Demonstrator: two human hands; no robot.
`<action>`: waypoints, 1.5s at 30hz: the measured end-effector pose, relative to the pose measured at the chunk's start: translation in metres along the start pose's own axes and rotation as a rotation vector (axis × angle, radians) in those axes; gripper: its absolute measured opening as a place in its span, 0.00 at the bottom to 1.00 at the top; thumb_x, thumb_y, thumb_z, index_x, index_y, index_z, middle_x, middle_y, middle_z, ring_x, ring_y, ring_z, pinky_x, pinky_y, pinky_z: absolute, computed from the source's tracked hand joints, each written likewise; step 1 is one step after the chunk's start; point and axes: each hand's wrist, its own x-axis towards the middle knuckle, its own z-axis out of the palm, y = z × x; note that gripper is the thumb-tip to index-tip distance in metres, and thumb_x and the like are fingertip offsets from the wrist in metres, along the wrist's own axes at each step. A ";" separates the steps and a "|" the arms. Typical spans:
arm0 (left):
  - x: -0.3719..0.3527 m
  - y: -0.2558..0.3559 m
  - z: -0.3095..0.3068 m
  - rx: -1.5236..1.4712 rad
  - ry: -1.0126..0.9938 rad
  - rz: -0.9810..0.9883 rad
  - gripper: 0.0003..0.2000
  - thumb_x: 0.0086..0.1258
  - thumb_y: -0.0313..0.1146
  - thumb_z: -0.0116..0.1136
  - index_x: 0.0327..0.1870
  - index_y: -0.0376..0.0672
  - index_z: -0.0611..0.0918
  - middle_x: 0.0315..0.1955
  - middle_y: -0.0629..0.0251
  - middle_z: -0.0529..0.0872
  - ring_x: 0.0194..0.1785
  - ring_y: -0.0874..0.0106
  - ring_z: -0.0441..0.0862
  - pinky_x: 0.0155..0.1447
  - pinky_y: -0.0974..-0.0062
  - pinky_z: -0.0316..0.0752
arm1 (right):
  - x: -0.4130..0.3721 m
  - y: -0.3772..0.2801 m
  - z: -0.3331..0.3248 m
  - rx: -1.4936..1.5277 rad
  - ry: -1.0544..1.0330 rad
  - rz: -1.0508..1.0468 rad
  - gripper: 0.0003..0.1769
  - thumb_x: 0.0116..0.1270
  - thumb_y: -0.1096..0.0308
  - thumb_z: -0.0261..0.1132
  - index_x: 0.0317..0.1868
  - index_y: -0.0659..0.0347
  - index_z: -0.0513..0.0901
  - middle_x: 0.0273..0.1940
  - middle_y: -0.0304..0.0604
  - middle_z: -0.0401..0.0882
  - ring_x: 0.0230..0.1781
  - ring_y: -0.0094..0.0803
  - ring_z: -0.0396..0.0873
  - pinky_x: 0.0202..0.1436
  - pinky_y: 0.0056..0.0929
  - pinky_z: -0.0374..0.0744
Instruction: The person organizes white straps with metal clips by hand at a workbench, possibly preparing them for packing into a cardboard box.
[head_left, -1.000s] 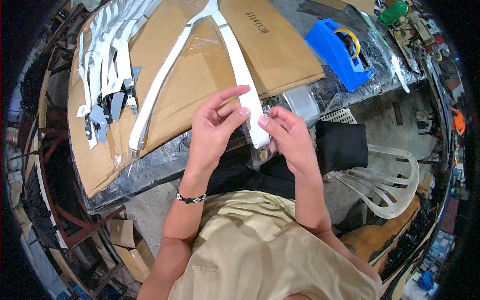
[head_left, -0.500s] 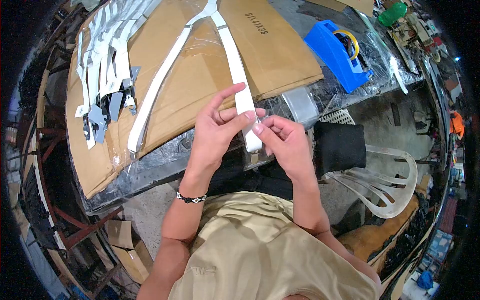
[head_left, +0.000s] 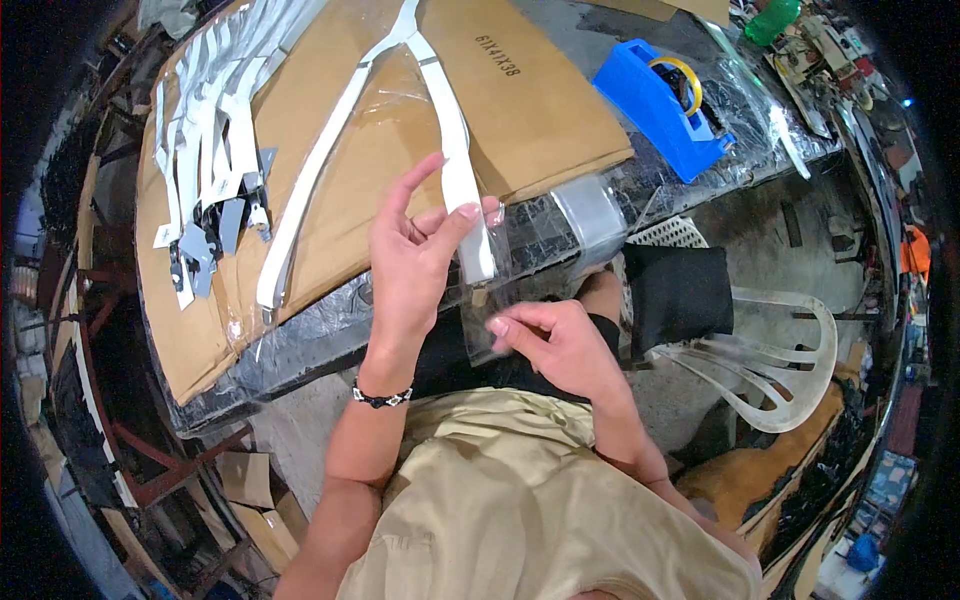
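Observation:
White elastic suspenders point(head_left: 330, 165) lie in a Y shape over the brown cardboard point(head_left: 540, 130). My left hand point(head_left: 415, 245) pinches the right strap near its lower end, thumb on top and forefinger stretched along it. A clear plastic sleeve point(head_left: 478, 325) surrounds that strap end and hangs past the table edge, with a metal clip point(head_left: 480, 297) inside. My right hand point(head_left: 560, 340) pinches the sleeve's lower right edge between thumb and forefinger. The other strap ends in a clip point(head_left: 267, 314) on the cardboard's front edge.
Several bundled white straps with grey cards point(head_left: 215, 150) lie at the left of the cardboard. A blue tape dispenser point(head_left: 665, 115) and a stack of clear plastic sleeves point(head_left: 592, 215) are on the black-wrapped table point(head_left: 640, 185). A white chair point(head_left: 790, 370) stands at the right.
My right hand has moved down from the strap to the sleeve's lower edge. My left hand and the strap end have shifted slightly left, and the sleeve now hangs lower over the clip.

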 end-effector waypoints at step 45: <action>0.005 0.003 0.000 -0.077 -0.039 0.015 0.27 0.72 0.25 0.61 0.71 0.34 0.67 0.49 0.46 0.88 0.49 0.65 0.88 0.54 0.70 0.84 | 0.027 -0.007 0.013 0.482 0.063 -0.058 0.07 0.72 0.70 0.66 0.43 0.67 0.82 0.32 0.44 0.87 0.27 0.21 0.81 0.31 0.18 0.75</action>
